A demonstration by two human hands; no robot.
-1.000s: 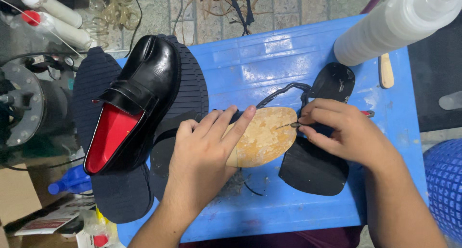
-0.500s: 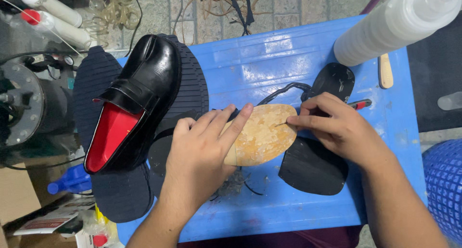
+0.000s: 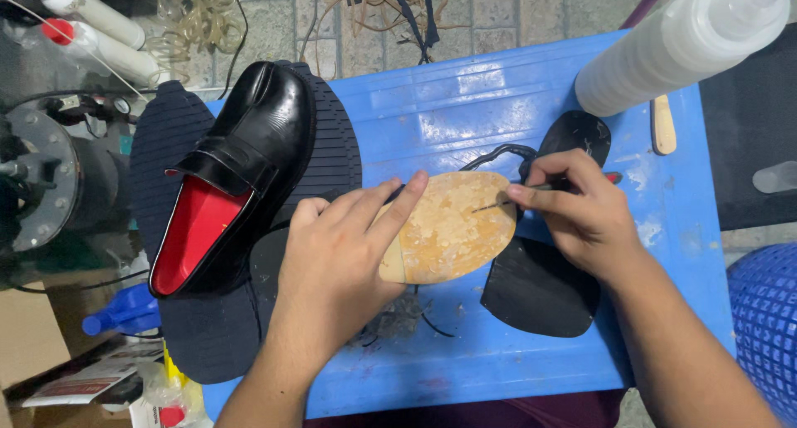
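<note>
A tan, glue-stained sole piece lies on the blue plastic table. My left hand presses flat on its left end, fingers spread over it. My right hand pinches a thin pointed tool whose tip touches the sole's right side. A black rubber sole lies under my right hand.
A black loafer with red lining rests on ribbed black sole sheets at the left. A large white squeeze bottle stands at the top right, a wooden stick beside it. A grey machine sits far left, a blue basket far right.
My right hand has shifted up along the sole's right edge with the tool. The left hand stays pressed on the sole.
</note>
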